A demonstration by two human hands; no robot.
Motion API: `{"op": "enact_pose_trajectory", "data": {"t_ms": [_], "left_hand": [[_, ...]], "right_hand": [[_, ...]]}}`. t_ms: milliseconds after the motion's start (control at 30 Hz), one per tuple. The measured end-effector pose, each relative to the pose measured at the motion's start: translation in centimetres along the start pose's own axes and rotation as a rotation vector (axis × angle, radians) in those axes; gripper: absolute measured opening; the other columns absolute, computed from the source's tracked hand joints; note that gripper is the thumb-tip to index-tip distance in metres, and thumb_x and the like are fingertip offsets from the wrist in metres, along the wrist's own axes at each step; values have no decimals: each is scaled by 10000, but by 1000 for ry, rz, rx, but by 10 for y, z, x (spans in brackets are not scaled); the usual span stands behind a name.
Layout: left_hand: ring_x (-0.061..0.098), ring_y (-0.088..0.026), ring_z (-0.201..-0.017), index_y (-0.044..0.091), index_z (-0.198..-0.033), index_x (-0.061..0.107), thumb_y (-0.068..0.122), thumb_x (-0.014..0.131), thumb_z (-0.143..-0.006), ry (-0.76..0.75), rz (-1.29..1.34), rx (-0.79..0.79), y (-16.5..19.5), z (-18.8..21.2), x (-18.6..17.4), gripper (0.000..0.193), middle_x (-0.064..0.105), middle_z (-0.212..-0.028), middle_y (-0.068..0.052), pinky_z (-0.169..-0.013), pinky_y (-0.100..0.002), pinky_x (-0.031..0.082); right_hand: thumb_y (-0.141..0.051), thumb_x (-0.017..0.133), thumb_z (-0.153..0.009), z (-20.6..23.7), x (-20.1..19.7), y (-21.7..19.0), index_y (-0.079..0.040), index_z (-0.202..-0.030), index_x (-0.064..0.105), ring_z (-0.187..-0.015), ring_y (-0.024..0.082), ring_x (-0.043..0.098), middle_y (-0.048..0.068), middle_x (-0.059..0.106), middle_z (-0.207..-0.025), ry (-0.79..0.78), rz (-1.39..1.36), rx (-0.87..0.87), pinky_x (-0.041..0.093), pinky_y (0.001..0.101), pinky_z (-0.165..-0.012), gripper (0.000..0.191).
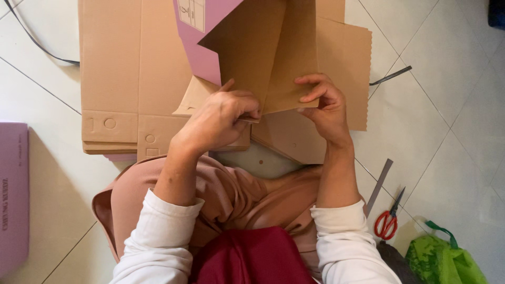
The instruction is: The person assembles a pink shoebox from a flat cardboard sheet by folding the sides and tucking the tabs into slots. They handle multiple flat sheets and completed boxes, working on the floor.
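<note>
- Head view: left hand [218, 118], wrist bent, grip pinched closed on the cardboard flap [263, 58].
- Right hand [323, 105], fingers curled, grip clamping the same flap's lower edge.

The box [273, 58] is held over the floor [447, 105] in front of the person, between both hands. The flat cardboard stack [126, 79] lies left of it, the scissors [388, 220] and the bag [442, 260] at right.

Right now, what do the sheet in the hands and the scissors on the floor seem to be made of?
The folded sheet held by the left hand and right hand looks like matte brown cardboard, pink on its outer face, with one wavy cut edge. The scissors seem to have dark metal blades and glossy red handles, probably plastic.
</note>
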State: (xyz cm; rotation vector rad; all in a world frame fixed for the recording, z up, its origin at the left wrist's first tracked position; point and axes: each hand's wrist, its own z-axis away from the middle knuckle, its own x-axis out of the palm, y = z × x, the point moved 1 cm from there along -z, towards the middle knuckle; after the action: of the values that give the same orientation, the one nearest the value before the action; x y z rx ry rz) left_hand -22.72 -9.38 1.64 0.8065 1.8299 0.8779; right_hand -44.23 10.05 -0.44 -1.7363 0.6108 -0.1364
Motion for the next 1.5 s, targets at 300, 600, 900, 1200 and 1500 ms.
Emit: {"op": "enact_pose_trajectory", "data": {"t_ms": [300,600,900,1200,1500], "left_hand": [[651,-414,-870,24,-951,621,-67,601,-811,126,-35,34,7,-3,9,168,683,-915,-169,-700,-495,493],[692,-382,-877,17,-1028,666,-99,604,-815,136,99,29,13,-4,13,251,703,-965,-164,-720,-433,537],[665,-361,-970,44,-914,712,-39,671,-757,-14,-47,32,-5,0,40,183,692,-1016,-121,-803,-442,521],[682,-325,-848,94,-899,739,43,640,-840,-99,-300,24,-20,6,75,126,671,-977,-107,-709,-425,542],[667,-257,-930,94,-956,734,67,661,-848,324,-421,220,4,0,47,133,662,-1017,-51,-768,-382,548]], "right_hand": [[43,808,-743,-8,23,-47,-81,-978,664,-1395,317,510,150,467,-1557,-96,388,164,500,448,-1046,302],[-74,830,-807,-9,70,-76,-146,-1282,323,-1171,422,611,269,369,-1467,-91,711,22,571,443,-865,699],[70,589,-854,-4,50,-49,-92,-1373,362,-1134,258,624,171,467,-1362,138,348,270,653,340,-735,589],[48,750,-944,-2,48,-17,-109,-1329,354,-1158,201,649,122,477,-1373,209,-86,319,646,329,-891,574],[67,677,-971,-11,66,-40,-65,-1240,670,-1083,286,747,167,741,-1131,88,754,7,620,346,-855,300]]}}
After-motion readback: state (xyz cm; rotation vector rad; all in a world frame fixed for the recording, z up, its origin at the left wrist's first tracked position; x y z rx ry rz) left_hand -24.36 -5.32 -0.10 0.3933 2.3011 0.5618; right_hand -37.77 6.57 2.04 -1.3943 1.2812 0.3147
